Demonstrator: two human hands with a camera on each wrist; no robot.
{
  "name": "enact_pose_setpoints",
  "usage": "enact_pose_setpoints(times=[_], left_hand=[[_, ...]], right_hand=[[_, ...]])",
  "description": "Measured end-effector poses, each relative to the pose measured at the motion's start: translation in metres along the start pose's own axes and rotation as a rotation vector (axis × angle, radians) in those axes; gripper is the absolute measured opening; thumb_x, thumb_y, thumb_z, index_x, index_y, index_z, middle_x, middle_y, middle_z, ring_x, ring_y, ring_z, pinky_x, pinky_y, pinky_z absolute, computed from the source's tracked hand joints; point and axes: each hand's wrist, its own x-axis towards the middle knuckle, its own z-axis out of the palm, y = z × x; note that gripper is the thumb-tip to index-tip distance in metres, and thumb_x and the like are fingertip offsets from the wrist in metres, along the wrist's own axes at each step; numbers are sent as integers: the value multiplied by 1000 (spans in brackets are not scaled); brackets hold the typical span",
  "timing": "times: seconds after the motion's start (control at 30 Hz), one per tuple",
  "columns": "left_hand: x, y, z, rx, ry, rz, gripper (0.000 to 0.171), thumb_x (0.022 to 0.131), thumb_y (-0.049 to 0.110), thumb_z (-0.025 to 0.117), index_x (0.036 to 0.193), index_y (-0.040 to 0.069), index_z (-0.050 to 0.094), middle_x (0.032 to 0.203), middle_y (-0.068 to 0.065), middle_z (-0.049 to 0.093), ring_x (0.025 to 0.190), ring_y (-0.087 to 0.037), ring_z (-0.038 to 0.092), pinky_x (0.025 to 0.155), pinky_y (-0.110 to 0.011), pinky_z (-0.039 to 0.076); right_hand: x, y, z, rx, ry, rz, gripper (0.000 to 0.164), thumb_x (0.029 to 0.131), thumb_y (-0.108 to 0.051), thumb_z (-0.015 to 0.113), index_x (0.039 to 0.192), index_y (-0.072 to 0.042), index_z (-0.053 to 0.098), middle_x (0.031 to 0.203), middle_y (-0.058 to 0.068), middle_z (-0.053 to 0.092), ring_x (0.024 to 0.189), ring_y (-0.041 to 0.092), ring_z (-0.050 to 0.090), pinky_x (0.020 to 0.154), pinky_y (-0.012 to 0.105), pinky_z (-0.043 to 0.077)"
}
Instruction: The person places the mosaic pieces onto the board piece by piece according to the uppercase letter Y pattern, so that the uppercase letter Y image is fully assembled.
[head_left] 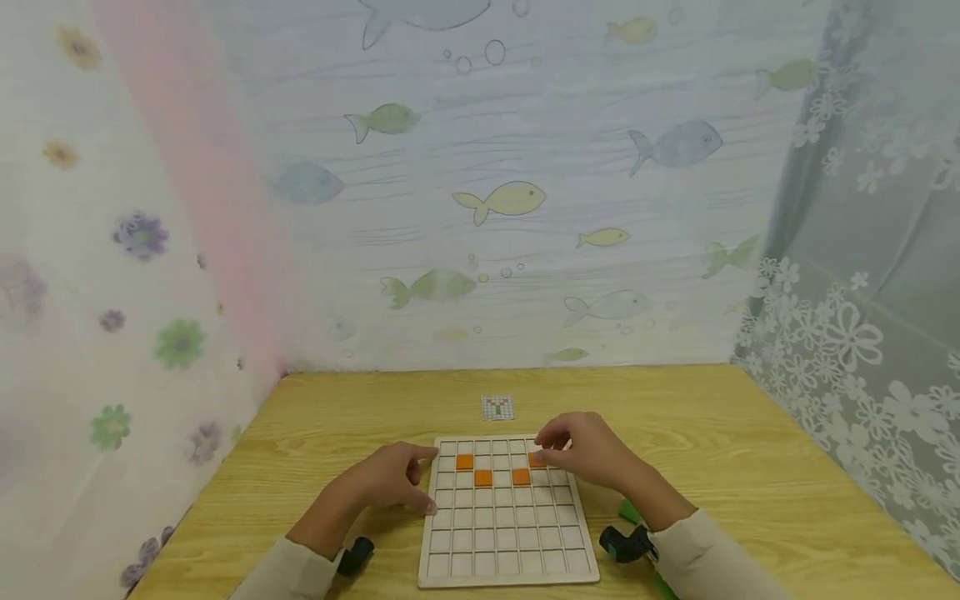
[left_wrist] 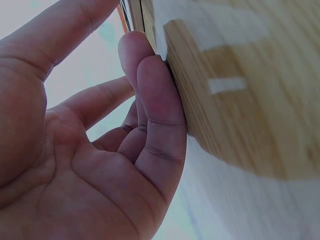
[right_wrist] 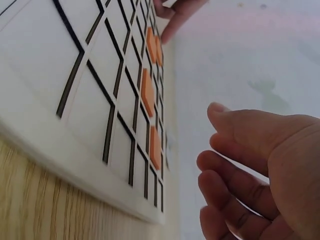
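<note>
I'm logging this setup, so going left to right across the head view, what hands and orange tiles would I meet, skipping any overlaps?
Left hand, upper-left orange tile, lower-left orange tile, lower-right orange tile, right hand.

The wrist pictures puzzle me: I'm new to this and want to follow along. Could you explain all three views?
There is no machine here, just a person's bare hands. The wide picture is taken from the head, looking forward and down; the others come from the left and right wrists, so they look tilted. On the wooden table lies a pale grid board with four orange tiles. A small patterned card lies beyond it; green pieces show to its right. The left hand is at the board's left edge. The right hand is by the rightmost tile. Neither visibly holds a piece.
</note>
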Motion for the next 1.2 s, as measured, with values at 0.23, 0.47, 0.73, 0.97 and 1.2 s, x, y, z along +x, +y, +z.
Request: enact_pose_setpoints(times=[0.23,0.47,0.73,0.97,1.2], left_hand=[[-1,2,1,-3,-6,-7,87,79,20,92,154,6,50,81,-4,51,70,-18,42,59,-31,35],[-3,3,1,-19,-14,-10,87,79,18,92,154,4,50,80,-4,51,69,-18,42,58,-31,35],[-1,3,-1,-21,-18,1,86,80,19,91,154,5,49,74,-3,47,64,-18,38,57,-32,33],[1,2,0,-17,-21,15,87,80,19,91,154,5,49,75,-3,48,65,-18,39,57,-32,34],[1,1,0,-7,-13,13,86,80,20,92,154,5,50,75,-3,47,66,-18,39,58,-31,34]], right_hand=[[-15,12,-16,56,-63,0,20,96,-30,76,108,-15,79,96,-10,72,85,8,66,73,27,55],[-32,28,-36,130,-189,-9,27,94,-34,78,112,-14,78,102,-6,74,87,9,67,76,30,57],[-57,54,-57,306,-327,-16,31,90,-18,83,115,-5,73,110,21,68,76,15,66,69,31,55],[-75,64,-70,327,-455,100,60,80,-18,91,123,1,53,100,20,50,65,9,41,61,28,43],[-76,47,-72,222,-558,254,88,71,-20,98,138,-9,42,118,15,48,107,27,50,85,39,45]])
